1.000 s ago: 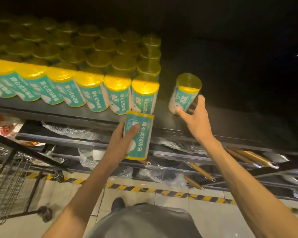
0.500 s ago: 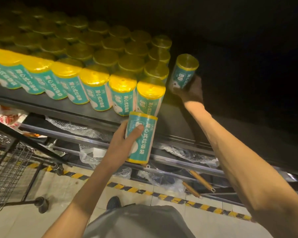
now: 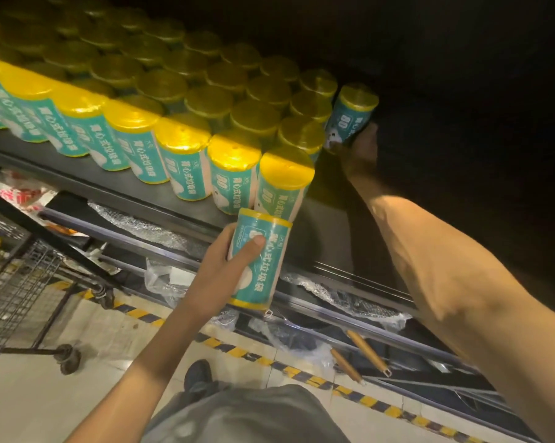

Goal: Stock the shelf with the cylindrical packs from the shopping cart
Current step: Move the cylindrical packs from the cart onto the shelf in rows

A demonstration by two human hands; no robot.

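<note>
Deep on the dark metal shelf [image 3: 330, 225], rows of teal cylindrical packs with yellow caps [image 3: 161, 100] stand packed together; the wire shopping cart [image 3: 17, 282] sits at lower left. Placement is the step in hand: the right hand [image 3: 360, 148], fingers curled round the base, sets a teal yellow-capped pack [image 3: 349, 118] beside the back row. The left hand [image 3: 220, 276] grips a second teal pack [image 3: 260, 260] before the shelf edge. Next, probably, release and seat that second pack.

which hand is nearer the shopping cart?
Left. The left hand, gripping a pack, is in front of the shelf edge, right of the shopping cart. The right hand reaches deep onto the shelf, farther away.
</note>
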